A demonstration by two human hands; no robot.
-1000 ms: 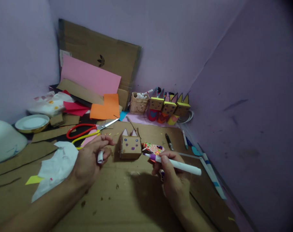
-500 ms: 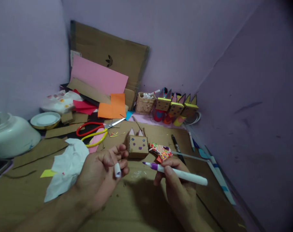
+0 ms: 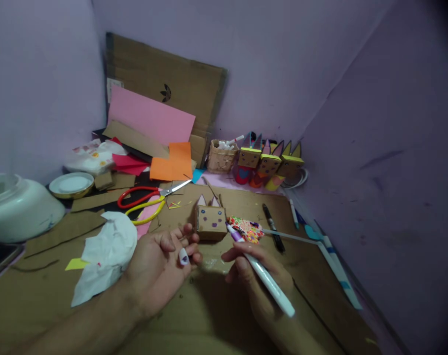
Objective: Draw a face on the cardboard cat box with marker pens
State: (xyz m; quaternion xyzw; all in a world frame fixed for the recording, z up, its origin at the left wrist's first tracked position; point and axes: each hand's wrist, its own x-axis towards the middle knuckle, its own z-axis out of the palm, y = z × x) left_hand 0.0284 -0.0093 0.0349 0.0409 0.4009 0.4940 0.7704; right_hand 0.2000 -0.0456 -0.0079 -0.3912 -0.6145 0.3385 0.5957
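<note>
head view | from above | forward, down | hands [image 3: 158,270] near, walls [image 3: 276,59] beyond

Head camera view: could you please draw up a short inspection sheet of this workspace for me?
Surface: brown cardboard sheet with a few small dark spots.
Job's things: eared cardboard box with purple marks on its front; uncapped purple marker; white cap.
Clutter: red-and-yellow scissors, crumpled white paper, black marker, patterned bundle.
Grips: left grip open, palm up, white cap at its fingers; right grip closed on the purple marker, tip near the box, contact unclear.
Cables: white loops, possibly a cord, beside three eared figures.
Surroundings: purple walls; cardboard panel leaning at the back.
</note>
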